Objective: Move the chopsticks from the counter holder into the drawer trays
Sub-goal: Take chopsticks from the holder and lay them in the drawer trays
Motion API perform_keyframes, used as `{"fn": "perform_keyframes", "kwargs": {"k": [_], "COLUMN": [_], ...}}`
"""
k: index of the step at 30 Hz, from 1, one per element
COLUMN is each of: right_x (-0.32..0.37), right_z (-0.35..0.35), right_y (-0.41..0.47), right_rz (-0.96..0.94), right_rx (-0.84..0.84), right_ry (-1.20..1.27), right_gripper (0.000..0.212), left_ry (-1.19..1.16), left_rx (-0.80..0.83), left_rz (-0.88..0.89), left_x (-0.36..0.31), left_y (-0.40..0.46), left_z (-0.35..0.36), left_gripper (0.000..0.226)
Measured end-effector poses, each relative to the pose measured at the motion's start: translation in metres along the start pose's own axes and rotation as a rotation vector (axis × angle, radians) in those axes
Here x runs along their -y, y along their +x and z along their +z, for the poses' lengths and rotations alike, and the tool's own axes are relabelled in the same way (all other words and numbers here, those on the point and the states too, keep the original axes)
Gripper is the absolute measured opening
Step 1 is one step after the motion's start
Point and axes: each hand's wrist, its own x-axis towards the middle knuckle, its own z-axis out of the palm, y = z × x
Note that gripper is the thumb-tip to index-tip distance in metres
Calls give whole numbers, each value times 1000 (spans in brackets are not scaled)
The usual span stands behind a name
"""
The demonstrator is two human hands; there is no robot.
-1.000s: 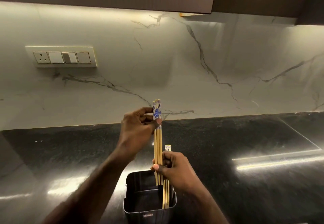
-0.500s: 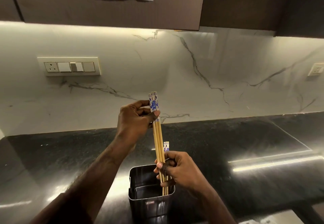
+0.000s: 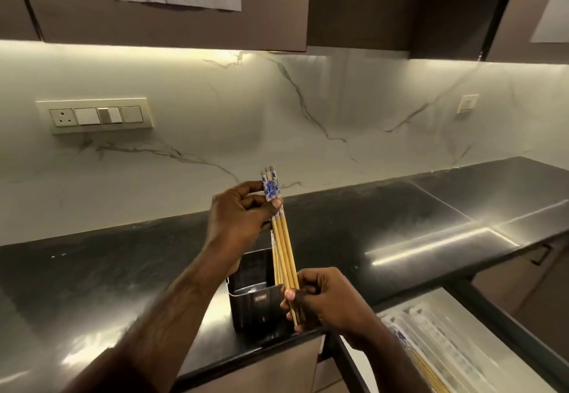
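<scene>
You've got the bundle of chopsticks (image 3: 284, 248) in both hands: your left hand (image 3: 240, 223) pinches the blue-patterned tops between thumb and fingers, and your right hand (image 3: 323, 298) is closed around the thin lower ends. The bundle stands tilted, just above and in front of the steel holder (image 3: 254, 294) on the black counter (image 3: 123, 263). I count three sticks for sure, maybe more behind.

To do this step well, square the tips against your right palm so they line up, keep the patterned ends together, then swing the whole bundle down to your right as one, lying flat before you let go. Loose sticks will fan out and roll, so hold them snug.

The holder looks emptied on the side you can see; the far corner behind the bundle is hidden. Down at your lower right the open drawer (image 3: 480, 328) shows pale ribbed trays (image 3: 437, 340), with some chopsticks already lying along the near edge.
</scene>
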Motion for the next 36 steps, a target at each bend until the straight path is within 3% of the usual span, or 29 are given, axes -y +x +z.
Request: {"fn": "perform_keyframes", "kwargs": {"k": [9,17,24,27,32,36], "right_x": [-33,-61,-105,-120,-149,-177], "right_z": [-52,-144,-248,-277,-317,-336], "right_y": [-84,-173,-247,-263,-274,-263], "right_rz": [75,164,216,239,268,312], "right_rx": [-160,-264,-246,-229,-209,-184], "right_ry": [-96,-74,-62,-70,-76,-83], "right_gripper": [11,18,3,6,16,8], "left_ry": [-67,-86,-88,-70,-58,-9], "left_rx": [146,260,279,272,272,268], "left_rz": [-62,-61,-111,-113,-141,-182], "left_x": [1,-11,0,7,23,53], "left_y": [-48,-92,-149,-161,-169,-160], "left_z": [76,198,322,359,406,431], "left_gripper": [29,26,30,29,28,30]}}
